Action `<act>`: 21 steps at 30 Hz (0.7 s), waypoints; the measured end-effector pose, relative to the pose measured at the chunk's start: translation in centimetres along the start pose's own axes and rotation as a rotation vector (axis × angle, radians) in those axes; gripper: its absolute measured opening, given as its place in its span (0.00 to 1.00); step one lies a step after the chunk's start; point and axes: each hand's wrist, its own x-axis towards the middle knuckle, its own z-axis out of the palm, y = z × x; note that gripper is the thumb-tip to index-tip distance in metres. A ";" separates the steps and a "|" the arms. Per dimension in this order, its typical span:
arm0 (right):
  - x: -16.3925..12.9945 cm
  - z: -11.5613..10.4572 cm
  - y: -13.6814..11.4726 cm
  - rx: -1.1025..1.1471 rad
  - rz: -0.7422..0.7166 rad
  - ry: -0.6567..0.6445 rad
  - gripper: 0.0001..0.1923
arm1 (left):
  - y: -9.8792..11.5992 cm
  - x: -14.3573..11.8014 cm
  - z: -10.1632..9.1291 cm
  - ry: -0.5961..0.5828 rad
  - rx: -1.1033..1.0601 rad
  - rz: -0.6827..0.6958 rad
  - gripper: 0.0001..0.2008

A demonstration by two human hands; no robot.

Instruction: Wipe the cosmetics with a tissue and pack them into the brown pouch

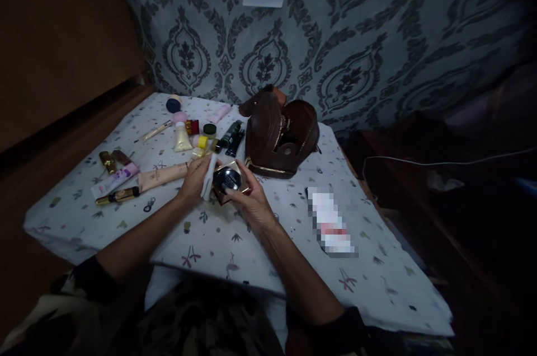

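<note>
Both hands meet at the centre of the frame over the desk; the right hand (250, 199) has its grip closed around a small round compact with a dark lid and gold-toned rim (227, 179), fingers curled under and along its near edge; the left hand (195, 178) pinches a white folded wipe or cloth (208, 179) against the compact's left side (what the cloth is made of is hard to tell in the dim light). Just behind the compact, towards the upper centre, a brown leather cosmetic pouch (277, 137) stands open on the white patterned desk cloth (218, 238). To the left of the hands lie a long beige tube (161, 176), a pink-and-white tube (114, 181) and a gold-and-black slim bottle (118, 196); further up sit a cream bottle with a pink cap (182, 133) and two dark tubes (232, 136). At the right centre a blurred white packet (331, 223) lies well apart from the hands.
</note>
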 end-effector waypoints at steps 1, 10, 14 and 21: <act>0.0 0.0 0.1 -0.004 0.012 -0.006 0.42 | 0.1 0.0 0.0 0.003 0.013 0.028 0.18; 0.2 0.3 0.8 0.307 0.059 0.012 0.18 | -1.2 0.3 -0.2 0.008 0.020 0.058 0.17; 0.4 0.1 1.1 0.407 0.061 0.034 0.13 | -1.6 -0.2 0.0 -0.032 0.167 0.168 0.20; 0.7 -0.1 0.9 0.479 0.152 0.016 0.08 | -1.1 -0.9 0.2 -0.152 0.390 0.384 0.19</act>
